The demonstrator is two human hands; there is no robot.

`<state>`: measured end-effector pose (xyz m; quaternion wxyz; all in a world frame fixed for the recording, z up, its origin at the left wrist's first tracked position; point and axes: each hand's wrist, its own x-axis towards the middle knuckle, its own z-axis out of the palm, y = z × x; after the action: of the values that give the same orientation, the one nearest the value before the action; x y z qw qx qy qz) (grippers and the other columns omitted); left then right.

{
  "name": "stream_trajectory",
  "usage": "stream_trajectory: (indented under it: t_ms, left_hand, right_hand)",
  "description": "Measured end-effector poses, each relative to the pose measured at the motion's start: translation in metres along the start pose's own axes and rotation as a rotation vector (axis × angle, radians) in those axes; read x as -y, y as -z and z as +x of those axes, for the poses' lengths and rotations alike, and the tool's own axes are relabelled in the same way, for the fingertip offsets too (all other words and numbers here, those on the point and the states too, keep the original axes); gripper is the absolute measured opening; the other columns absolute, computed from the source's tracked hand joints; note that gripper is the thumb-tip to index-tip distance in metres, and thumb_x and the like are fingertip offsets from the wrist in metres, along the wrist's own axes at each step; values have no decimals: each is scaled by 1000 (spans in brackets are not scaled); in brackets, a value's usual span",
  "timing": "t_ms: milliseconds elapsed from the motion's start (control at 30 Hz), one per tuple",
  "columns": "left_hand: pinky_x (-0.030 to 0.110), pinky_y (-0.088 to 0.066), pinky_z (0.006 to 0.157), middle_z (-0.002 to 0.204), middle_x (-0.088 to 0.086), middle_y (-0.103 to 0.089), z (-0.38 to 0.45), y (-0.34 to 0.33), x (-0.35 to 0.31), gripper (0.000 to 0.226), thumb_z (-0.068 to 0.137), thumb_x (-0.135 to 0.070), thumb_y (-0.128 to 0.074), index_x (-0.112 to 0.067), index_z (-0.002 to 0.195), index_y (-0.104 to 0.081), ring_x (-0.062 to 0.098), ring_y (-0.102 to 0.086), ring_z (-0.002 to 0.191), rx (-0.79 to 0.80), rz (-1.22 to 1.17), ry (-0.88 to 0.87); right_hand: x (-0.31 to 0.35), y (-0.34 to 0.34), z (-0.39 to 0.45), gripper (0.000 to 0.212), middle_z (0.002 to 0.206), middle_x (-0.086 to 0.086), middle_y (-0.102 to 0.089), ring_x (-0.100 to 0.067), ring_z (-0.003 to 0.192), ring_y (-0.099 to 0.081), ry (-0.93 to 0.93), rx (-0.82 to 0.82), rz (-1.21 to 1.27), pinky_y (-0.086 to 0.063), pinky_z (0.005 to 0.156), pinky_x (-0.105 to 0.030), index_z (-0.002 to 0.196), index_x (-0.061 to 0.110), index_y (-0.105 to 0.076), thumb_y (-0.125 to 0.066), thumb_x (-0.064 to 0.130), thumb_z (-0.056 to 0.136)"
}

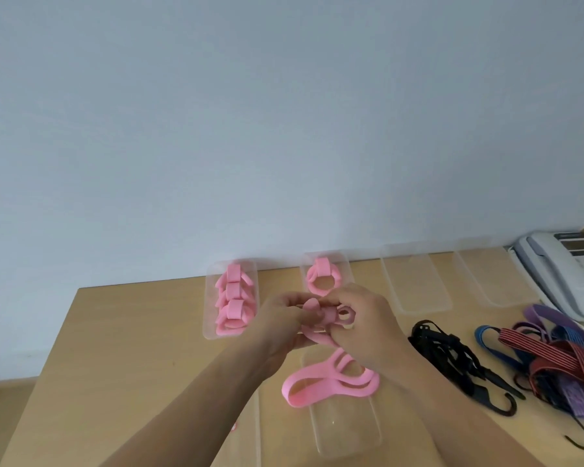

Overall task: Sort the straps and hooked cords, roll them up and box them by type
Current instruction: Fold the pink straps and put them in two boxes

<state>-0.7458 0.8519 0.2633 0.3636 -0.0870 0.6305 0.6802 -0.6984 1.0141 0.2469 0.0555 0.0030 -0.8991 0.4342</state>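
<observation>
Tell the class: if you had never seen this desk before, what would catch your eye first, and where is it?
First, the two hands, left hand and right hand, meeting mid-desk and rolling a pink strap whose loose end loops down toward the viewer. Behind them, by the wall, a clear box holds several rolled pink straps. At the right edge lies a tangle of hooked cords, black, red-striped, blue and purple.

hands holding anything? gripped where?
Both. The left hand and right hand pinch the pink strap at its partly rolled upper end; the rest hangs in loops.
</observation>
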Motion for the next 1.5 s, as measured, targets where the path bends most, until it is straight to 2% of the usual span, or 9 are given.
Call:
stream_trajectory:
  t_ms: [167,367,533,733,867,1000,1167,1333,1500]
  left_hand:
    - [37,-61,82,100,21,-76,22,-4,2,29,89,19,-55,6,111,-70,29,-75,89,-16,12,20]
    - [35,-61,80,106,18,-76,46,-6,3,24,90,13,-62,0,108,-72,24,-75,88,-56,87,49]
    - [42,-62,86,106,20,-74,65,-7,4,21,93,10,-61,0,108,-71,28,-71,82,-90,109,77]
    - [40,-62,86,111,24,-73,85,-9,6,19,96,7,-59,-1,110,-70,27,-71,81,-134,104,84]
    - [37,-62,87,113,23,-72,95,-7,4,22,95,8,-60,-1,112,-69,24,-71,82,-156,86,90]
    - [34,-61,82,112,17,-69,104,-5,5,31,92,12,-60,-4,118,-65,21,-70,85,-180,76,113]
    - [35,-62,85,118,21,-69,112,-12,4,33,90,12,-62,-4,119,-64,25,-70,88,-174,80,105]
    - [38,-55,101,126,-3,-67,118,-20,5,46,86,-26,-74,-21,130,-63,14,-67,110,-238,357,45]
    - [15,-50,78,111,-13,-72,113,-12,8,27,94,-25,-67,-25,121,-71,2,-70,89,-431,736,-138]
  right_hand:
    - [-18,4,7,24,105,9,-67,-6,98,-61,-12,107,143,-47,82,-14,105,28,-77,-77,30,81]
    - [-43,7,22,43,106,17,-67,1,97,-62,-124,183,176,-47,81,-11,107,40,-69,-87,20,75]
    - [-56,7,34,54,110,16,-64,14,97,-58,-121,285,161,-43,79,-4,119,34,-65,-87,15,74]
    - [-71,-1,52,64,112,24,-56,-2,103,-59,-9,330,78,-51,85,-23,125,29,-59,-87,25,67]
    - [-79,-9,63,46,109,9,-64,-9,97,-63,68,235,93,-53,81,-25,120,18,-65,-78,33,79]
    - [-93,-14,72,34,107,4,-72,-10,95,-68,-30,155,188,-56,80,-29,108,17,-75,-87,19,75]
    - [-102,-17,82,29,102,3,-75,-14,96,-70,-38,133,152,-57,82,-35,97,18,-80,-78,-2,76]
    - [-107,-24,94,24,94,0,-71,-18,83,-64,63,146,-55,-52,73,-31,93,13,-75,-70,-4,78]
    - [-112,-32,100,26,101,-5,-67,-26,88,-65,129,263,-335,-54,71,-36,95,10,-69,-76,-2,73]
